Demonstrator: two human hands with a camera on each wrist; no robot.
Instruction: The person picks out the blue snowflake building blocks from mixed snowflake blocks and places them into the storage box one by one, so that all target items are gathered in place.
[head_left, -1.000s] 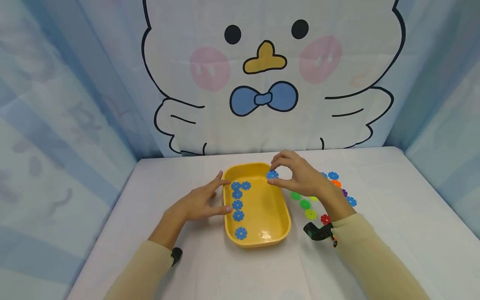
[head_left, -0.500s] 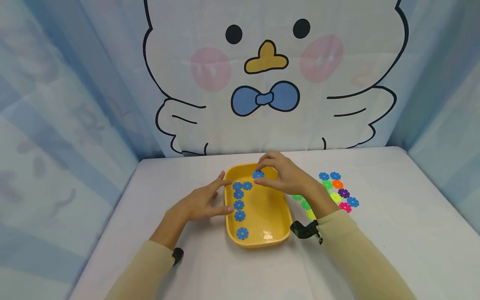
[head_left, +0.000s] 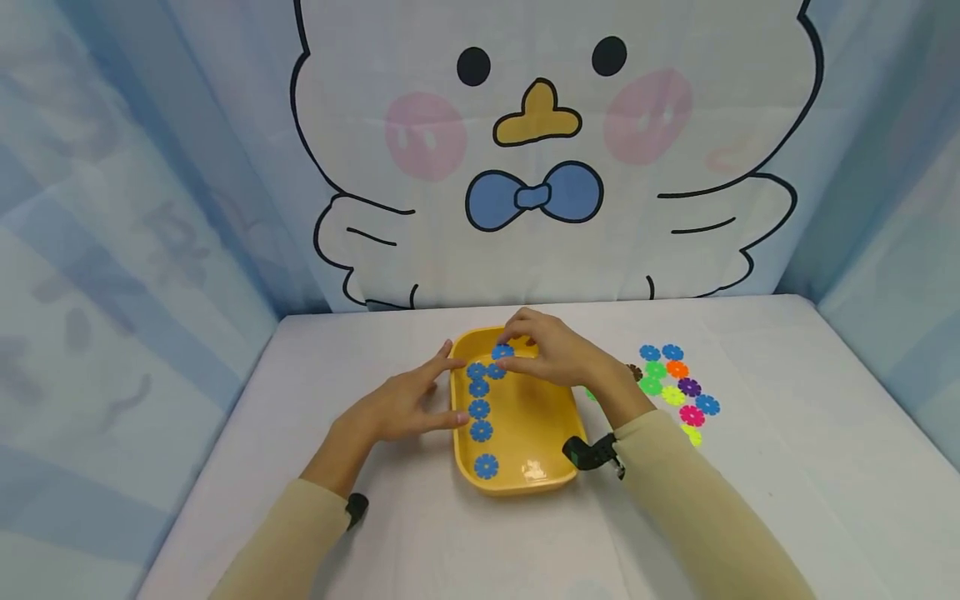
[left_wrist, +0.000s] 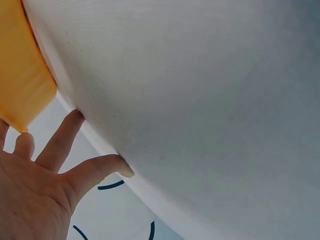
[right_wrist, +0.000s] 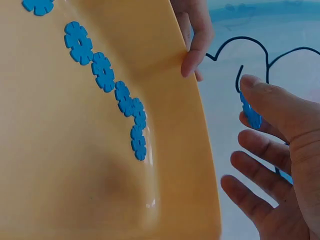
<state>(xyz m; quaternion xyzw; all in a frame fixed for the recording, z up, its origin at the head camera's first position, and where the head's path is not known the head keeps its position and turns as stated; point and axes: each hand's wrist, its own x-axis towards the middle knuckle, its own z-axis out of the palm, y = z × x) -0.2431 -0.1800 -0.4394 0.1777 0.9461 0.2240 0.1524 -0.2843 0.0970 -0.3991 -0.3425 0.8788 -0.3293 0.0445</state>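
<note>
My right hand (head_left: 561, 350) pinches a blue snowflake disc (right_wrist: 251, 112) between thumb and forefinger, over the far end of a yellow tray (head_left: 543, 437). Its other fingers stay spread in the right wrist view. Several more blue discs (head_left: 480, 408) lie in the tray along its left side, most in a line, with one (head_left: 486, 466) apart near the front. At the tray's left rim rests my left hand (head_left: 401, 404), thumb and forefinger spread along the edge. In the left wrist view its fingers are extended beside the tray wall (left_wrist: 30, 75).
Right of the tray, several loose discs lie on the white table (head_left: 787, 467), among them an orange disc (head_left: 677, 369), a purple disc (head_left: 689, 387) and a pink disc (head_left: 692, 416). My right forearm covers part of this group. A cartoon-printed curtain (head_left: 540, 258) hangs behind.
My right hand has moved left with the blue disc, from the tray's right rim to above the discs at the far left end. My left hand has stayed at the left rim.
</note>
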